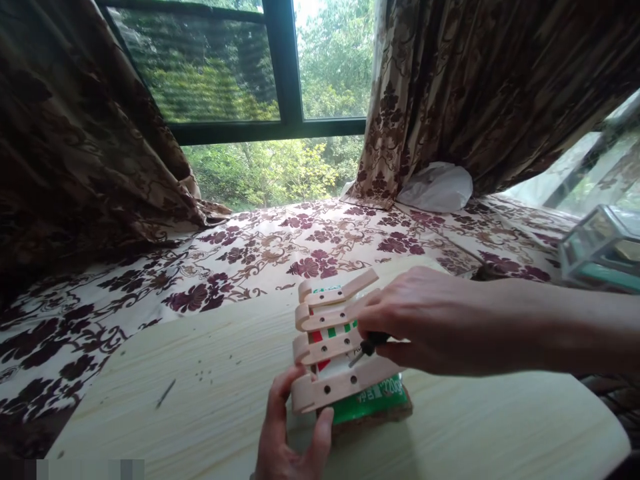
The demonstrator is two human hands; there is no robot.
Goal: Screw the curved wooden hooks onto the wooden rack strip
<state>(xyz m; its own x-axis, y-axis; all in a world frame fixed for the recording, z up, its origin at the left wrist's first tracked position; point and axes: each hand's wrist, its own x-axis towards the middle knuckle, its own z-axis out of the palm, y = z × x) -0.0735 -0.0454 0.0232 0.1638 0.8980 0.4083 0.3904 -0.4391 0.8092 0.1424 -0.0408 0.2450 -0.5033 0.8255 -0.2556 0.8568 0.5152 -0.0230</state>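
Several pale wooden strips (333, 387) with rounded left ends lie side by side over a green and white package (370, 399) printed "220g". Dark round holes or screw heads dot each strip in pairs. My left hand (290, 427) grips the rounded end of the nearest strip, with a finger behind and the thumb in front. Above the strips' right part, my right hand (400, 323) is closed on a dark-handled screwdriver (369, 347). Its thin metal shaft points down and left, close to the nearest strip; whether the tip touches is unclear. My right hand hides the strips' right ends.
Beneath the package is a pale wooden tabletop (210, 400) with a thin dark metal piece (166, 393) and small specks on it. Beyond lies floral cloth (310, 240), with a white bag (437, 187) and a clear box (600, 247). Curtains (80, 113) frame the window.
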